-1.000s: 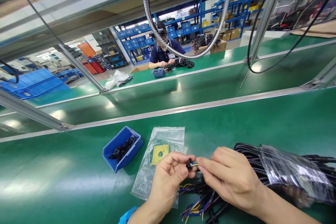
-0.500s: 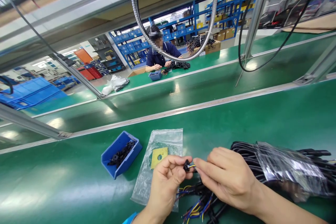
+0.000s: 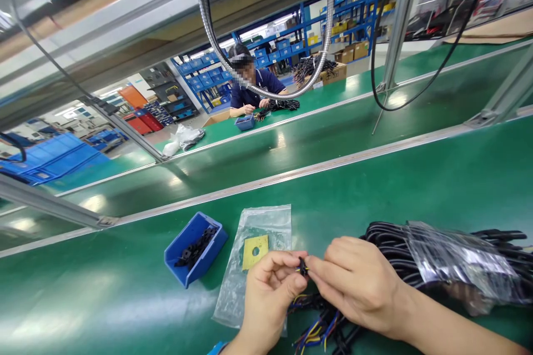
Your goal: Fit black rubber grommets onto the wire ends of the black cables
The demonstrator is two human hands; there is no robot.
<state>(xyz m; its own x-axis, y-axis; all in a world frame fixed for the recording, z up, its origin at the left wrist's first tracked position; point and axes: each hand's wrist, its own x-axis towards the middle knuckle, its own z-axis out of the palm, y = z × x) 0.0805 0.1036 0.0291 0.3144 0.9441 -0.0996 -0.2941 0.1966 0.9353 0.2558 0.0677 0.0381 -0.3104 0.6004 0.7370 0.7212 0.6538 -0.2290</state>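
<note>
Between thumb and fingers, my left hand [image 3: 272, 283] pinches a small black plastic part [image 3: 303, 267]. My right hand [image 3: 362, 277] is closed right beside it, its fingertips on the thin coloured wires of a black cable at that part. Below the hands lie more black cable ends [image 3: 318, 327] with bare yellow, blue and red wires fanned out. A clear plastic bag [image 3: 231, 294] lies left of and partly under my left hand, with a yellow square piece [image 3: 255, 252] with a round hole on it.
A blue bin [image 3: 195, 249] of small black parts stands to the left. A bundle of black cables [image 3: 387, 238] in clear wrap lies at the right. Across the bench, a co-worker [image 3: 258, 83] handles cables. A metal hose [image 3: 266, 91] hangs overhead.
My right hand's fingertips have come closer to the black part, and less of the wires shows between the hands. The view has shifted slightly.
</note>
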